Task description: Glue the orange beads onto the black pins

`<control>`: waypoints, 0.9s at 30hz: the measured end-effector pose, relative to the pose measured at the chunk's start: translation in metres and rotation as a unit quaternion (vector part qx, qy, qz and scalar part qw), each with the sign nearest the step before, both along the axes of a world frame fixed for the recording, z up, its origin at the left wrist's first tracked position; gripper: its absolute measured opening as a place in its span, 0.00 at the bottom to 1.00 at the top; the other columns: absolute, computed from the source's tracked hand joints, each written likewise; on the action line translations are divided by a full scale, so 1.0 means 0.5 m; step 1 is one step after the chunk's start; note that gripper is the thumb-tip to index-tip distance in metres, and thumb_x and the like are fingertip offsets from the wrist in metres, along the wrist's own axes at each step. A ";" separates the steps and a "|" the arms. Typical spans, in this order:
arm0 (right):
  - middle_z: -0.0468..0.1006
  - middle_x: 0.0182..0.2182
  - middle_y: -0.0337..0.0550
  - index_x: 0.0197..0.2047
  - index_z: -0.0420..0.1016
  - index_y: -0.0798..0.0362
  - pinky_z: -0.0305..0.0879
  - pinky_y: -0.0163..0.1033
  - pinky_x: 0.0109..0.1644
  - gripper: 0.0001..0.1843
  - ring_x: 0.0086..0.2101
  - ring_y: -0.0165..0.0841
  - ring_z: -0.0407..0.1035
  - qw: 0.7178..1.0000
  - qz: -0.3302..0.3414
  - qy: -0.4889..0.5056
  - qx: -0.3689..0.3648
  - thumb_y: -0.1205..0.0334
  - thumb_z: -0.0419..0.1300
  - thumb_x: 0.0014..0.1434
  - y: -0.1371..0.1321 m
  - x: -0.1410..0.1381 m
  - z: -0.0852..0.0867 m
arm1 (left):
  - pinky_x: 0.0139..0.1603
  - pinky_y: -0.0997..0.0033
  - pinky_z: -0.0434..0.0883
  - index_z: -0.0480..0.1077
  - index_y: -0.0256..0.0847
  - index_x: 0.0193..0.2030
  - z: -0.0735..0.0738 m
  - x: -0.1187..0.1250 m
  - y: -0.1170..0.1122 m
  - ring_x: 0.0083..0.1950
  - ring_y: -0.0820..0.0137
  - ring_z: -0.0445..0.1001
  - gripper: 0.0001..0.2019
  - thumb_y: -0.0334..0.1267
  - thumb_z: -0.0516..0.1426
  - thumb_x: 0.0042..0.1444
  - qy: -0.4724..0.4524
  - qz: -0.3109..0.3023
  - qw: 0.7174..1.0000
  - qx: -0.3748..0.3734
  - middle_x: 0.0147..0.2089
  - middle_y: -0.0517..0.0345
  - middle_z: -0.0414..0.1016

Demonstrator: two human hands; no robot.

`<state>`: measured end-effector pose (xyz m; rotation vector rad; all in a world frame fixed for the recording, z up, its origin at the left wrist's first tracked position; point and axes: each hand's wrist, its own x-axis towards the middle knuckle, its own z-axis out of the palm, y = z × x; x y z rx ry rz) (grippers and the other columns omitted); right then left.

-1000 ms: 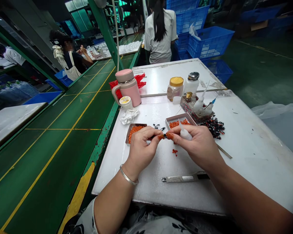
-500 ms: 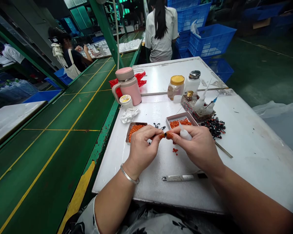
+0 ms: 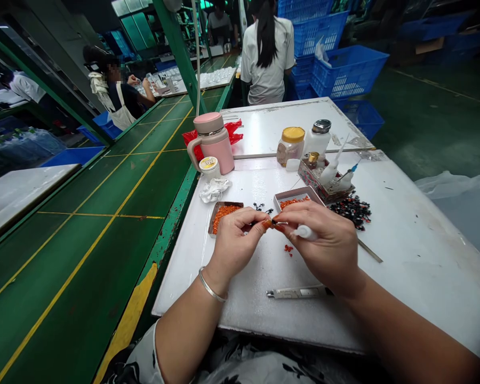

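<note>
Black piece [image 3: 273, 222], seemingly unfinished, sat above the desk [image 3: 408, 282], pinched in the fingertips of left hand [image 3: 237, 241] and right hand [image 3: 330, 246]; orange bits [image 3: 226, 214] apparently awaited use, black pile's [image 3: 352, 209] completion unclear.

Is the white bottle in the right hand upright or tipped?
Tipped: the white bottle lies sideways in the right hand, narrow end toward the left hand.

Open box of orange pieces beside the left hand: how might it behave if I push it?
The box looks low and flat-lying, so it would probably slide rather than tip. Its many small orange pieces seem loose under the open top, so a jolt could spill some.
</note>
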<state>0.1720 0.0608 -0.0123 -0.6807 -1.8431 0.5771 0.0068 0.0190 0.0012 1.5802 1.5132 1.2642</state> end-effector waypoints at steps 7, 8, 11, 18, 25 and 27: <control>0.82 0.36 0.43 0.39 0.81 0.49 0.71 0.37 0.41 0.08 0.35 0.32 0.75 0.998 0.000 -0.005 0.065 0.70 0.63 0.59 -0.004 -0.003 -0.007 | 0.33 0.70 0.66 0.80 0.37 0.32 -0.003 0.000 0.001 0.33 0.69 0.70 0.08 0.38 0.61 0.56 -0.059 -0.015 0.997 -0.036 0.30 0.54 0.76; 0.82 0.36 0.43 0.39 0.81 0.48 0.72 0.37 0.41 0.08 0.35 0.32 0.75 0.998 -0.002 -0.008 0.066 0.69 0.62 0.59 -0.004 -0.003 -0.007 | 0.33 0.70 0.66 0.80 0.37 0.33 -0.004 0.000 0.001 0.33 0.69 0.71 0.08 0.39 0.61 0.56 -0.075 -0.019 0.996 -0.045 0.30 0.54 0.76; 0.82 0.37 0.42 0.40 0.82 0.47 0.72 0.38 0.42 0.09 0.36 0.33 0.76 0.999 -0.009 -0.010 0.045 0.69 0.62 0.59 -0.004 -0.003 -0.005 | 0.34 0.71 0.68 0.80 0.36 0.33 -0.008 0.000 0.002 0.33 0.70 0.71 0.10 0.42 0.62 0.55 -0.136 -0.033 0.987 -0.075 0.30 0.53 0.77; 0.81 0.39 0.41 0.45 0.81 0.47 0.71 0.40 0.44 0.16 0.38 0.34 0.75 1.000 -0.009 0.007 -0.003 0.73 0.64 0.55 0.001 0.003 -0.003 | 0.31 0.74 0.70 0.79 0.37 0.31 -0.015 0.000 0.007 0.29 0.75 0.68 0.11 0.43 0.67 0.47 -0.311 -0.050 0.938 -0.146 0.29 0.55 0.76; 0.81 0.37 0.41 0.41 0.81 0.47 0.70 0.39 0.42 0.13 0.37 0.33 0.75 1.000 0.002 0.012 0.002 0.73 0.63 0.56 -0.002 0.001 -0.002 | 0.31 0.76 0.68 0.78 0.35 0.28 -0.015 0.002 0.007 0.29 0.76 0.67 0.10 0.40 0.68 0.43 -0.361 -0.078 0.912 -0.179 0.26 0.58 0.71; 0.81 0.36 0.41 0.39 0.81 0.47 0.70 0.39 0.42 0.11 0.36 0.33 0.75 1.000 0.005 0.011 0.000 0.73 0.63 0.57 -0.003 0.000 -0.001 | 0.31 0.76 0.67 0.79 0.35 0.29 -0.014 0.003 0.006 0.29 0.76 0.66 0.09 0.39 0.68 0.43 -0.364 -0.080 0.910 -0.182 0.26 0.58 0.71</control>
